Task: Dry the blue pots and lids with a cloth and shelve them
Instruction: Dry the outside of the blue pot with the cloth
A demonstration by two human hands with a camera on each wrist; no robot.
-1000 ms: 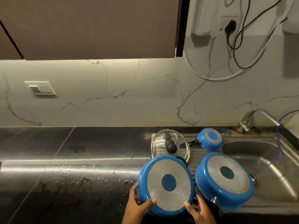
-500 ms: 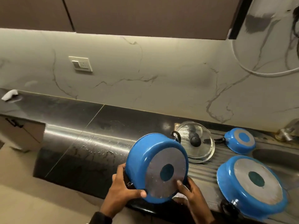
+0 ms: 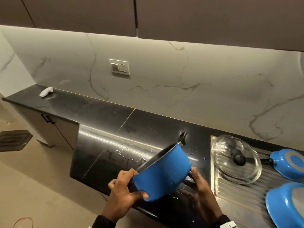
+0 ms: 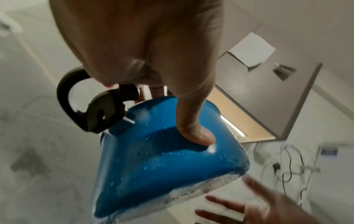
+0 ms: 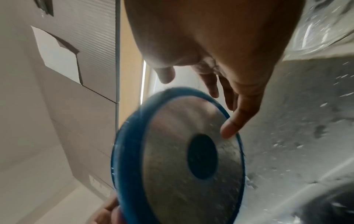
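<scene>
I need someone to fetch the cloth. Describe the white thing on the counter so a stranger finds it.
Follow the black countertop left, away from the sink's blue pans. At its far end, by the marble wall, lies a small crumpled white cloth, the only white thing there.

Left hand point(image 3: 125, 190) grips (thumb pressed flat), right hand point(image 3: 199, 183) open, fingers straight.

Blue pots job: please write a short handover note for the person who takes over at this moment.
Left hand grips the wet pot at its rim, tilted above the counter.
Right hand is open, fingers at the pot's base.
Glass lid and two other blue pans lie upside down on the drainer.
White cloth lies at the counter's far left end.
Done: nothing dried or shelved.
Left: fetch cloth, dry everything, shelve.
</scene>
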